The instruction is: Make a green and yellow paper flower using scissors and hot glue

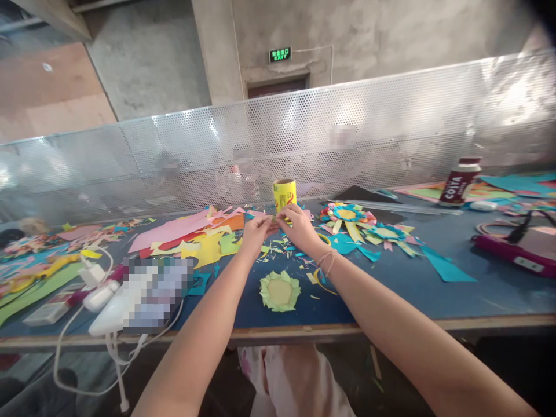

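A small scrap of paper (273, 220), too small to make out clearly, sits pinched between the two hands near the middle of the bench (434, 289), just in front of a yellow roll (284, 196) that stands upright behind them. The left hand (254, 231) has its fingers closed on one end of the scrap and the right hand (297, 226) has its fingers closed on the other, the fingertips of both almost meeting above the blue surface. Paper this thin looks weightless and limp; it would likely crease or tear if tugged, so a light pinch near its edges seems the safest hold. Directly below the hands lies a pale green paper flower (280, 291) with a yellowish centre, flat on the bench, with small clippings scattered around it. To the right sit finished multicoloured paper flowers (347, 215) and teal offcuts (445, 267). To the left is a loose heap of pink, orange and yellow sheets (191, 234), and nearer the front edge some white chargers and cables (93, 284). Far right stand a dark bottle (459, 180) and a pink device (516, 252). A perforated metal screen (391, 127) backs the bench.
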### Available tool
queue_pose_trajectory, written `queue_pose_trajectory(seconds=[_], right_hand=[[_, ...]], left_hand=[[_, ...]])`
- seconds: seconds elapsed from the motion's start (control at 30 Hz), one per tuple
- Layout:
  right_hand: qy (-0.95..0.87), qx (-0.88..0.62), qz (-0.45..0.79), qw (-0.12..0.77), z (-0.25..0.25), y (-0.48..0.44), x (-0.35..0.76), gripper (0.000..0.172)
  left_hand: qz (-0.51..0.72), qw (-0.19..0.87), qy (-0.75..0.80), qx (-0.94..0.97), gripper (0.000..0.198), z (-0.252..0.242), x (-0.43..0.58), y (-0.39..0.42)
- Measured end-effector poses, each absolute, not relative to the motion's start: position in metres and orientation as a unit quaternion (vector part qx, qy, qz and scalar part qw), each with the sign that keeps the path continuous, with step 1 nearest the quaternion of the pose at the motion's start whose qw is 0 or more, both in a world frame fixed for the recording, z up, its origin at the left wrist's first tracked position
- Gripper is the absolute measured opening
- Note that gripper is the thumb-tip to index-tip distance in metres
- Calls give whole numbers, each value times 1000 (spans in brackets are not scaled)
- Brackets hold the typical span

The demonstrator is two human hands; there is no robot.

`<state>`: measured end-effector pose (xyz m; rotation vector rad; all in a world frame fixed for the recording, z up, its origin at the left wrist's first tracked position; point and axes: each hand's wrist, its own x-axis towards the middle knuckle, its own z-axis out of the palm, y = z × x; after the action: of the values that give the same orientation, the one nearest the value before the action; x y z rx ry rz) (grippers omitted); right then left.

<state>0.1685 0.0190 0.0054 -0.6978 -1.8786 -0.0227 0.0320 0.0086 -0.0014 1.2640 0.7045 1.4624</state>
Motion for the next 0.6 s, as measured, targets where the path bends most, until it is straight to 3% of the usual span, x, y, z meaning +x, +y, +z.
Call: queue_pose_trajectory(seconds=[0.6], right_hand=[[-758, -327, 89, 557, 3, 27, 167, 9]], left_hand=[[601, 521, 290, 532, 25, -3, 33, 11]])
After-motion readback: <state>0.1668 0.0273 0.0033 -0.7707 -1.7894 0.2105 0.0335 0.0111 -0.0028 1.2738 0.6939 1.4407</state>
